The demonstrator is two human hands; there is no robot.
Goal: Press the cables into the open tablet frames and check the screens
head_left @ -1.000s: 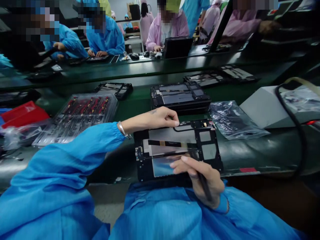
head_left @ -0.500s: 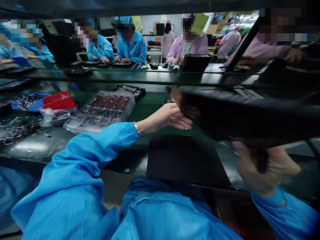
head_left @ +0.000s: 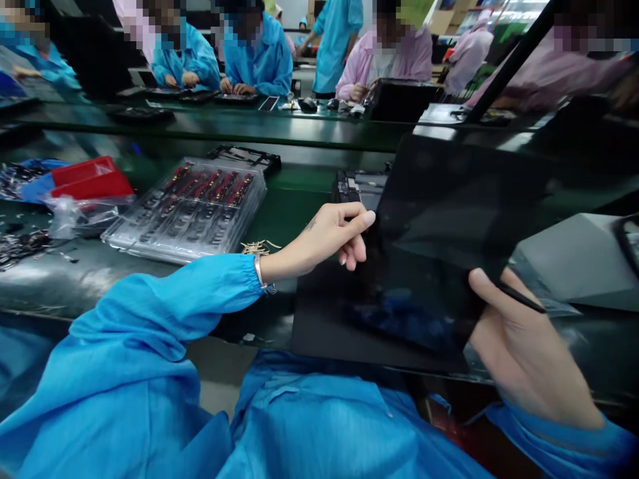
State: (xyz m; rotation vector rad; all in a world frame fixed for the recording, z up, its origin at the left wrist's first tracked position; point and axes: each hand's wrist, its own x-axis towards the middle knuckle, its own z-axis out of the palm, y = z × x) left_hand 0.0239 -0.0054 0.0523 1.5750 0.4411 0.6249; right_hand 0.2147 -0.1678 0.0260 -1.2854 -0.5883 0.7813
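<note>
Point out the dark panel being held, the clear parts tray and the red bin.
dark panel [head_left: 449, 219], head view, middle of its glossy face
clear parts tray [head_left: 192, 209], head view, centre of tray
red bin [head_left: 87, 178], head view, front wall

Single head-worn view, close, forward and down over the workbench toward co-workers opposite.

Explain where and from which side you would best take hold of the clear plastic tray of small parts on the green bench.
Probably the clear plastic tray by its near rim, coming from the worker's side: it lies flat, wide and shallow, and that edge looks unobstructed, whereas a black frame sits against its far edge.
</note>
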